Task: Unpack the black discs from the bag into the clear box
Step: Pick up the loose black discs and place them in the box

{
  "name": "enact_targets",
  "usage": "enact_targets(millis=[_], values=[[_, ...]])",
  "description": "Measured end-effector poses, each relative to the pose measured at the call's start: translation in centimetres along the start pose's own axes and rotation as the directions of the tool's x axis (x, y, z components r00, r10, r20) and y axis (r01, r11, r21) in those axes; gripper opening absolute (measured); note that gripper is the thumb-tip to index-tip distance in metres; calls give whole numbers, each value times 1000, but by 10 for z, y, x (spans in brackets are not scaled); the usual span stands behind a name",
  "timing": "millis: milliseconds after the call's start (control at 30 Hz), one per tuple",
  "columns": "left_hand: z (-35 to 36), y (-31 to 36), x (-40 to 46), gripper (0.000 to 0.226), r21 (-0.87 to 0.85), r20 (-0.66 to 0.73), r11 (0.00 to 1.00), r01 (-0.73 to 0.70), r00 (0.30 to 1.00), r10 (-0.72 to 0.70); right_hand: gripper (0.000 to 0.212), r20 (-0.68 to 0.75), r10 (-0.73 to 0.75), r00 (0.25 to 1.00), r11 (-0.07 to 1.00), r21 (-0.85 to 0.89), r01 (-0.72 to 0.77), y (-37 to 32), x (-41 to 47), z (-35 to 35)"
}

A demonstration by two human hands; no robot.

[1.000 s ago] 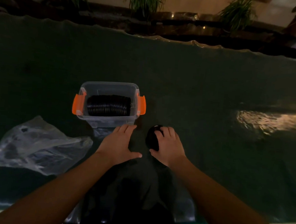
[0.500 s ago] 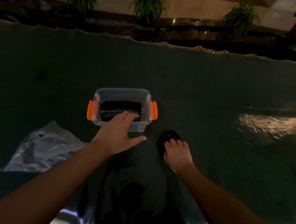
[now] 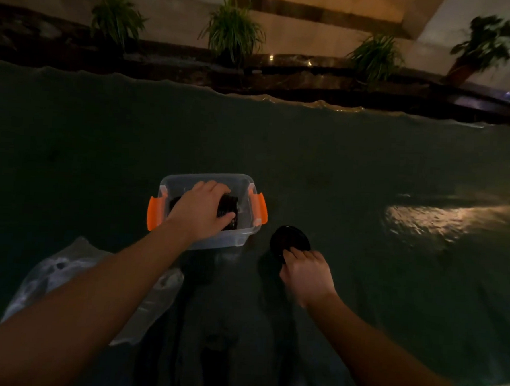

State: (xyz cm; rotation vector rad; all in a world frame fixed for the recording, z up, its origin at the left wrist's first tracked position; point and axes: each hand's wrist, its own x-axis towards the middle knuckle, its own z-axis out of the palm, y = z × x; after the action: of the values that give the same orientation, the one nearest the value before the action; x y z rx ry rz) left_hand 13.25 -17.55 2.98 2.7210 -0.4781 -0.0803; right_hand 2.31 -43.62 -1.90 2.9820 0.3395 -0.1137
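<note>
— Left hand (image 3: 200, 212)?
— Down inside the clear box (image 3: 249, 192), fingers curled over the row of black discs (image 3: 228, 210) standing on edge there.
— Right hand (image 3: 307, 275)?
— On the tabletop (image 3: 368, 176) beside the box, fingers pinching a lone black disc (image 3: 289, 241).
— Bag (image 3: 63, 273)?
— Crumpled, near left.

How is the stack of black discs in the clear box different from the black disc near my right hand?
The discs in the box stand on edge in a packed row inside the clear box, partly covered by the left hand. The single disc lies on the dark table cover, outside the box, with the right hand touching its near edge. Both look black and round.
</note>
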Motion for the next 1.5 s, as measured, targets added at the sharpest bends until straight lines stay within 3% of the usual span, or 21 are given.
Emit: enact_targets(millis=[267, 467, 533, 667, 733, 800, 933, 1000, 1333, 1433, 1500], values=[[22, -11, 44, 67, 36, 232, 994, -104, 968, 93, 24, -288, 30, 957, 991, 132, 9, -21, 16, -58], [50, -17, 61, 78, 65, 260, 988, -138, 959, 117, 20, -403, 68, 913, 949, 307, 65, -48, 37, -86], [59, -20, 64, 69, 84, 218, 989, -122, 971, 101, 18, -371, 125, 920, 908, 417, 45, -58, 44, -92], [67, -25, 65, 28, 18, 114, 997, -80, 990, 77, 9, -198, 222, 955, 798, 600, -61, -75, 63, -97], [67, -28, 63, 31, -26, 103, 997, -69, 992, 71, 12, -133, 274, 952, 738, 664, -120, -81, 70, -97], [67, -29, 60, 44, -51, 105, 996, -71, 992, 77, 9, -59, 320, 946, 678, 711, -185, -84, 75, -94], [64, -32, 54, 103, -79, 108, 995, -58, 992, 66, 8, 48, 349, 936, 625, 732, -270, -84, 86, -88], [63, -34, 53, 113, -64, 120, 997, -38, 992, 46, 11, 77, 338, 938, 633, 719, -287, -86, 92, -87], [60, -36, 51, 122, -97, 139, 994, 57, 989, -43, 24, 241, 294, 925, 727, 572, -380, -90, 130, -87], [59, -38, 50, 113, -128, 116, 990, 55, 992, -40, 26, 296, 279, 913, 769, 500, -397, -95, 143, -81], [59, -39, 51, 93, -146, 94, 988, 42, 995, -28, 29, 346, 276, 897, 794, 444, -416, -99, 149, -78]])
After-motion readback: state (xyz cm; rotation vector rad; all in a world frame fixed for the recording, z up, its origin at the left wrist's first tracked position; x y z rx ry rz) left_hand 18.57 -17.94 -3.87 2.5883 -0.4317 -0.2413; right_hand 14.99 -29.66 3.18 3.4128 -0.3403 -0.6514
